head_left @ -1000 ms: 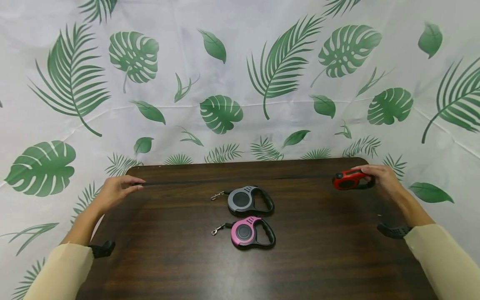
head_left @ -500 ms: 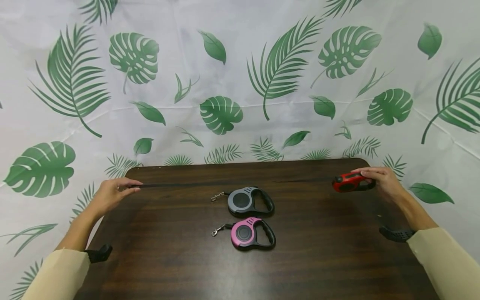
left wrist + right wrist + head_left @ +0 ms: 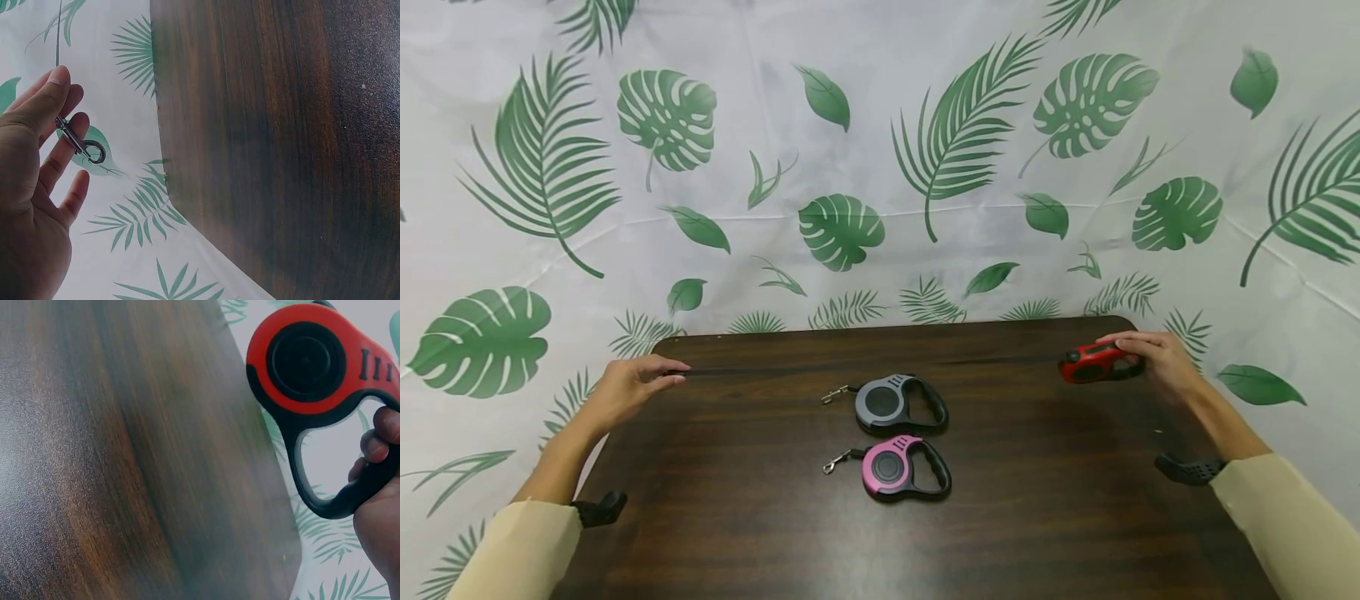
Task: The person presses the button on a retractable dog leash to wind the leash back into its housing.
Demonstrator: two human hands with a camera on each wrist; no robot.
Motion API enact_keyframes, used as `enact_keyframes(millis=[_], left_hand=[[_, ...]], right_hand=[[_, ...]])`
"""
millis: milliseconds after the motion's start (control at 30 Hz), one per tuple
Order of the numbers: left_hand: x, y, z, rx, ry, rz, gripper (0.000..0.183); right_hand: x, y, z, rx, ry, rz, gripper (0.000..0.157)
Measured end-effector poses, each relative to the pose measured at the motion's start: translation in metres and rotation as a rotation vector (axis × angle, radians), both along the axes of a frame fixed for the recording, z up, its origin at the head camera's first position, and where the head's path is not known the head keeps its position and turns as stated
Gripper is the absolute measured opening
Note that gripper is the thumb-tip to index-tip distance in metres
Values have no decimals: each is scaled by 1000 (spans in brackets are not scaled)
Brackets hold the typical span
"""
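My right hand (image 3: 1165, 362) grips the black handle of a red retractable dog leash (image 3: 1088, 364), raised over the table's right side. In the right wrist view, several fingers (image 3: 375, 447) curl through the handle loop. Its dark cord (image 3: 760, 369) stretches taut across to my left hand (image 3: 632, 390) at the far left. There, thumb and forefinger pinch the cord's end, and the metal snap clip (image 3: 81, 142) hangs against the other fingers in the left wrist view. Between the hands lie a grey retractable leash (image 3: 880, 402) and, nearer, a pink retractable leash (image 3: 887, 467), clips pointing left.
The dark wooden table (image 3: 760, 533) has rounded far corners. Behind it hangs a white cloth (image 3: 865, 150) printed with green leaves, and the same cloth shows past both side edges.
Both hands stay almost where they were, the cord still stretched. The right hand and red leash have shifted slightly left. The grey and pink leashes have not moved.
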State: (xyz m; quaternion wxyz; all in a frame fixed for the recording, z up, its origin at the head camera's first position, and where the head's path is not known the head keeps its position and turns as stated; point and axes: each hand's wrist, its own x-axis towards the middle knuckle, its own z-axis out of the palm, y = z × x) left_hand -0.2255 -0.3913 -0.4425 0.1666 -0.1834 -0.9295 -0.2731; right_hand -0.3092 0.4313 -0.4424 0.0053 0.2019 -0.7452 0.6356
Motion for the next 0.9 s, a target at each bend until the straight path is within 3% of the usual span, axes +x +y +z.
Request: enact_keyframes(millis=[367, 533, 900], left_hand=[[2, 3, -1, 0, 5, 7, 22], [2, 5, -2, 13, 24, -22, 24], [4, 12, -2, 6, 20, -29, 22]], right_hand=[[2, -10, 3, 8, -9, 8, 31], [2, -14, 3, 24, 6, 4, 30], [5, -22, 2, 131, 60, -36, 26]])
